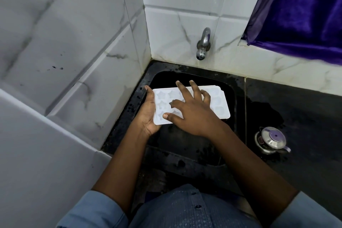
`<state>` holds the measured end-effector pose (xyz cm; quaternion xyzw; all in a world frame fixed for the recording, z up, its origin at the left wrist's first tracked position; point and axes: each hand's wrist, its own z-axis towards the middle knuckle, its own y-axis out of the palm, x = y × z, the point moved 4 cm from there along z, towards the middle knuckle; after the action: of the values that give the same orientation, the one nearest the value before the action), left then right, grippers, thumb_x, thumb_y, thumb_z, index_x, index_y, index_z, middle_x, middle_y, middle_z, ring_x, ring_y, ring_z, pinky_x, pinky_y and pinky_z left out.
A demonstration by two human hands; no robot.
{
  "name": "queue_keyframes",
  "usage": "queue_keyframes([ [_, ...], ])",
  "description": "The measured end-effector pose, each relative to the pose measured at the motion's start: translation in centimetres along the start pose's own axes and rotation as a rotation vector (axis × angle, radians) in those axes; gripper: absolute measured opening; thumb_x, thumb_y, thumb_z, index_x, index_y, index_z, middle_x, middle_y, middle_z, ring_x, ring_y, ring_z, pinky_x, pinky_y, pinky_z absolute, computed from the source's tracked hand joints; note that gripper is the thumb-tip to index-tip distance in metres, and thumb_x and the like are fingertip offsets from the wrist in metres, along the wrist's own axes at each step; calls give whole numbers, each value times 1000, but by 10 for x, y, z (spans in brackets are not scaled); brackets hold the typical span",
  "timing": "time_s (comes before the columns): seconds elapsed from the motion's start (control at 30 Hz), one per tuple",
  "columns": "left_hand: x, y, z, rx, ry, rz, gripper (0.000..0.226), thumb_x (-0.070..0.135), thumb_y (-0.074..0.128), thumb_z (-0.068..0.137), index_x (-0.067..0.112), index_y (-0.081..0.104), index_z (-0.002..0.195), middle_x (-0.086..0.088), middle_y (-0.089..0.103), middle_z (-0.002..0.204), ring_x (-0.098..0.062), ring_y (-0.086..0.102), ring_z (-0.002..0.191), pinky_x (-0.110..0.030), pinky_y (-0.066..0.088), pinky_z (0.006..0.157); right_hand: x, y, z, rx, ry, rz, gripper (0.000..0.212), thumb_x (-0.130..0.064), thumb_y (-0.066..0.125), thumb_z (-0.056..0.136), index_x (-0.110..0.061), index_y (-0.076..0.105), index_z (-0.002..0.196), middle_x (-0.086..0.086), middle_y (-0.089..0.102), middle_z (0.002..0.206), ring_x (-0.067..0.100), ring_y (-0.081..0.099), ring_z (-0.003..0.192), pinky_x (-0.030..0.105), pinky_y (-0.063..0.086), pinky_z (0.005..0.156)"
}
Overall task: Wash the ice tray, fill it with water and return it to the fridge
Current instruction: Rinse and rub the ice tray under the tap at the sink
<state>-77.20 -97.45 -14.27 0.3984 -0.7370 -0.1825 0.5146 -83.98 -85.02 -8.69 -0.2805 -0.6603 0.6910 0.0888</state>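
I held the tray [219,102] level over the black sink [187,146], below the tap [203,44]. My left hand [148,114] gripped its left end, palm against the edge, thumb hooked at the far corner, the other fingers hidden beneath. My right hand [192,113] lay on top with its fingers spread across the star moulds, mostly straight, holding nothing, the forefinger bent down into one. A steel pot [271,139] stood on the wet counter [305,109] to the right.
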Motion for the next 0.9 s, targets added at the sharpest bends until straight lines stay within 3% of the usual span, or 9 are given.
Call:
queue_keyframes([
  [0.1, 1, -1, 1, -10, 3, -34, 114, 99, 26, 82, 11, 71, 138, -25, 61, 149, -42, 63, 134, -62, 56, 103, 0, 0, 2, 8, 12, 3, 78, -86, 21, 87, -43, 60, 138, -2, -5, 177, 29, -19, 160, 60, -8, 120],
  [0.27, 4, -6, 1, 1, 30, -63, 115, 98, 29, 82, 11, 54, 153, -25, 60, 150, -42, 64, 133, -60, 60, 97, -2, 4, 1, 31, 2, -7, 76, -86, 20, 88, -44, 57, 141, -3, -3, 177, 27, -19, 159, 59, -9, 119],
  [0.43, 3, -2, 0, -35, 10, -101, 114, 98, 29, 82, 9, 68, 142, -25, 62, 148, -42, 66, 130, -61, 61, 94, -5, 0, 3, 27, 3, 5, 74, -86, 21, 88, -41, 61, 132, -2, -4, 177, 29, -19, 160, 61, -6, 121],
  [0.57, 3, -3, 1, -11, 12, -77, 115, 98, 25, 83, 9, 61, 147, -24, 64, 146, -40, 68, 128, -60, 60, 96, -7, -2, 1, 25, 11, -10, 67, -83, 27, 92, -40, 60, 131, -2, -8, 177, 30, -24, 159, 62, -4, 122],
  [0.67, 3, -2, 1, 18, 42, -69, 109, 94, 22, 87, 10, 77, 130, -22, 69, 139, -36, 72, 122, -52, 64, 89, -13, -6, 0, 104, -15, 28, 57, -79, 37, 94, -35, 56, 125, 0, -5, 177, 30, -21, 159, 60, 1, 122],
  [0.83, 2, 2, 0, -3, 47, -84, 107, 92, 21, 89, 10, 81, 123, -22, 72, 135, -33, 73, 121, -48, 64, 93, -27, -3, 3, -4, -66, 29, 72, -85, 21, 88, -45, 57, 135, -2, -8, 177, 29, -26, 158, 62, -1, 123],
  [0.9, 2, 2, 1, 13, 45, -72, 109, 93, 21, 89, 9, 76, 131, -23, 72, 134, -34, 74, 120, -47, 65, 89, -29, -2, 6, -35, -54, 16, 76, -87, 21, 86, -46, 57, 140, -3, -10, 177, 30, -27, 158, 64, -2, 123],
])
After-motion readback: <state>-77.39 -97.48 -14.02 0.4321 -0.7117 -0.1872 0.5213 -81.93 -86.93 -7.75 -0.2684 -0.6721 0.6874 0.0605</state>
